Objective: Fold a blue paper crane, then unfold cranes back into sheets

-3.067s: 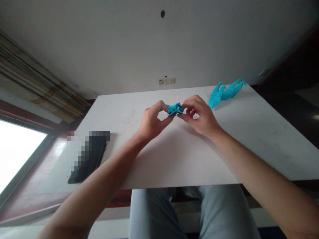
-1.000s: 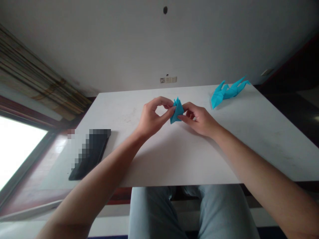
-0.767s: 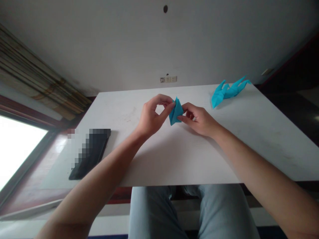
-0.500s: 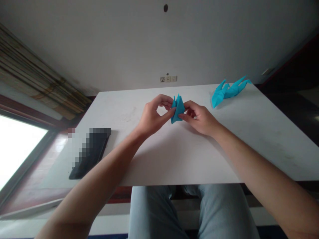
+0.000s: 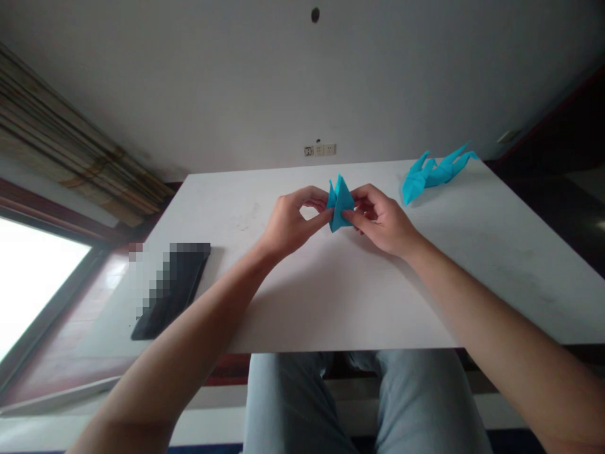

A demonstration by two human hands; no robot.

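Observation:
A small blue folded paper crane (image 5: 342, 203) is held just above the white table, its points turned upward. My left hand (image 5: 297, 217) pinches its left side between thumb and fingers. On the opposite side, my right hand (image 5: 378, 217) grips it with the thumb pressed on the front face. The fingertips behind the paper are partly hidden. Farther right on the table stand finished-looking blue paper cranes (image 5: 432, 176), close together and apart from both hands.
The white table (image 5: 302, 302) reaches to the wall, which has a socket strip (image 5: 320, 150). A dark flat object (image 5: 174, 296), partly pixelated, lies at the left beside my forearm. A curtain (image 5: 70, 139) hangs at the far left.
The paper crane has shifted slightly right and turned a little. My right thumb sits a bit higher on its front face, and the right fingers have moved slightly upward.

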